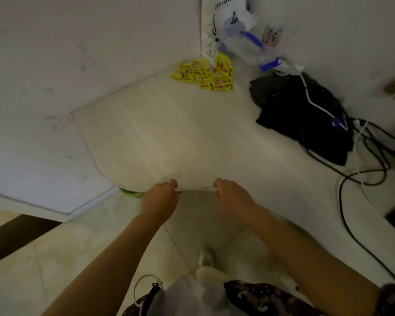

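Observation:
A pale, thin sheet or cloth (146,135) lies spread over the white table (249,142), its near edge at the table's front. My left hand (161,197) pinches that near edge with curled fingers. My right hand (232,196) grips the same edge a short way to the right. Both forearms reach forward from the bottom of the view. A bit of something green (129,192) shows under the sheet's left corner.
Several yellow sachets (205,75) lie at the table's far corner. A clear plastic bag (244,42) and a white paper bag (224,10) stand against the wall. A black cloth (303,117) with cables (351,174) lies on the right. Tiled floor (55,258) is below.

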The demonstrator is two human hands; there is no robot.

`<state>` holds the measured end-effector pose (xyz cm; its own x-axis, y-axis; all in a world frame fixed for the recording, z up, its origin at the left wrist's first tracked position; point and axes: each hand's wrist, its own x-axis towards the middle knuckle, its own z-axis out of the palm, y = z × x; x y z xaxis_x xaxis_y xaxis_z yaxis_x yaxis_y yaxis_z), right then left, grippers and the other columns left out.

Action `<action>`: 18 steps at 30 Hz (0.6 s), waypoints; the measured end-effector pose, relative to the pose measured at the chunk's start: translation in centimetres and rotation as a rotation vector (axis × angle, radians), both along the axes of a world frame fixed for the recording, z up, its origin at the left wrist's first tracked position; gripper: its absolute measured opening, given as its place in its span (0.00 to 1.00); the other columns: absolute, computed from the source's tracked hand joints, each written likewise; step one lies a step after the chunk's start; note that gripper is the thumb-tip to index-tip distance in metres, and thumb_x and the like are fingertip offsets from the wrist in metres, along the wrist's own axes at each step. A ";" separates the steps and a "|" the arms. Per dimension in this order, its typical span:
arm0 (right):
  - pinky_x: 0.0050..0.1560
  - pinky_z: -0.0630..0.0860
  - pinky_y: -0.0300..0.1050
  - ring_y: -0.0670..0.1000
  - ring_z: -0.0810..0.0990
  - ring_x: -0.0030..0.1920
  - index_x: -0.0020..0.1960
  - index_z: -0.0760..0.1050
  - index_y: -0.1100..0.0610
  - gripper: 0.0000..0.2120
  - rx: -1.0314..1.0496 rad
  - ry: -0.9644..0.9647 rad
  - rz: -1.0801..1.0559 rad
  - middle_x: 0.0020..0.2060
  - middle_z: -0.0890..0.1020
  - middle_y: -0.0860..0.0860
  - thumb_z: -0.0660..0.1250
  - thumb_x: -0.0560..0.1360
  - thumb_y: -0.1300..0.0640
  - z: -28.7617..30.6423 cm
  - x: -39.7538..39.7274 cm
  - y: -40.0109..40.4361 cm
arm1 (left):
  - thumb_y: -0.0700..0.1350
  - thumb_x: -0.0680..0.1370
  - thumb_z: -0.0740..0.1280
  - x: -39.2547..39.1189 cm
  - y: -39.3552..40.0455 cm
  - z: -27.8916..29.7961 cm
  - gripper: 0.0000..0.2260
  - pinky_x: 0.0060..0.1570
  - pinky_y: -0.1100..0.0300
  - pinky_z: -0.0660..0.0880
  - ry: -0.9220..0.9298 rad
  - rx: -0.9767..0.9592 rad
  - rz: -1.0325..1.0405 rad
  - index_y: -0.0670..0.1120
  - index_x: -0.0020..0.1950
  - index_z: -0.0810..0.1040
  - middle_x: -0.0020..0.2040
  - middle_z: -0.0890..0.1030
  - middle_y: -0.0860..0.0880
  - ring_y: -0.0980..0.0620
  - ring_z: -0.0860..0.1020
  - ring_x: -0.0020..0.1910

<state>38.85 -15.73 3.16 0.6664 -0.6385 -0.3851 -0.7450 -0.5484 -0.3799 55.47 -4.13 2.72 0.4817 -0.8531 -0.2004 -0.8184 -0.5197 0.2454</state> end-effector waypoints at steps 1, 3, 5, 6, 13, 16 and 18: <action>0.49 0.76 0.50 0.56 0.77 0.50 0.60 0.71 0.59 0.12 0.004 -0.004 0.011 0.52 0.78 0.56 0.54 0.80 0.56 0.3 0.9 -1.3 | 0.47 0.81 0.57 0.5 -1.0 0.0 0.12 0.47 0.52 0.78 0.008 -0.004 0.010 0.46 0.62 0.73 0.54 0.81 0.46 0.44 0.79 0.51; 0.52 0.77 0.53 0.58 0.78 0.53 0.62 0.70 0.59 0.14 -0.015 -0.008 0.029 0.55 0.79 0.57 0.55 0.80 0.55 0.8 2.4 -3.8 | 0.47 0.81 0.57 1.6 -2.9 -0.1 0.12 0.48 0.53 0.77 0.014 -0.012 0.025 0.47 0.63 0.72 0.55 0.81 0.47 0.45 0.79 0.51; 0.54 0.76 0.53 0.57 0.77 0.55 0.64 0.70 0.58 0.15 -0.010 -0.010 0.029 0.57 0.78 0.56 0.55 0.80 0.55 1.1 3.8 -6.0 | 0.48 0.81 0.57 2.7 -4.6 -0.3 0.12 0.47 0.53 0.77 0.020 -0.013 0.027 0.48 0.62 0.72 0.54 0.81 0.48 0.46 0.79 0.51; 0.55 0.76 0.53 0.57 0.77 0.56 0.64 0.69 0.58 0.16 -0.010 -0.011 0.032 0.58 0.78 0.56 0.55 0.80 0.54 1.2 4.4 -7.0 | 0.48 0.81 0.57 3.3 -5.4 -0.3 0.12 0.47 0.54 0.77 0.021 -0.013 0.028 0.48 0.62 0.72 0.54 0.81 0.48 0.46 0.79 0.51; 0.53 0.76 0.52 0.57 0.77 0.54 0.64 0.70 0.59 0.15 -0.056 -0.020 0.034 0.57 0.78 0.56 0.54 0.81 0.53 1.0 9.0 -14.3 | 0.47 0.81 0.57 8.7 -11.7 -0.5 0.11 0.47 0.53 0.77 0.018 -0.018 0.006 0.48 0.61 0.73 0.53 0.81 0.48 0.46 0.79 0.50; 0.54 0.76 0.53 0.57 0.77 0.55 0.63 0.70 0.59 0.15 -0.067 -0.007 0.010 0.57 0.78 0.57 0.55 0.81 0.53 1.1 11.2 -17.4 | 0.47 0.81 0.57 11.9 -15.0 -0.6 0.11 0.47 0.54 0.77 0.027 -0.012 -0.015 0.48 0.61 0.73 0.54 0.81 0.48 0.46 0.79 0.52; 0.54 0.76 0.53 0.57 0.77 0.55 0.63 0.70 0.59 0.15 -0.069 0.002 -0.010 0.57 0.78 0.57 0.55 0.81 0.53 1.0 12.7 -19.5 | 0.48 0.81 0.57 14.2 -17.3 -0.5 0.11 0.47 0.53 0.77 0.030 -0.004 -0.031 0.48 0.61 0.73 0.55 0.81 0.48 0.46 0.78 0.52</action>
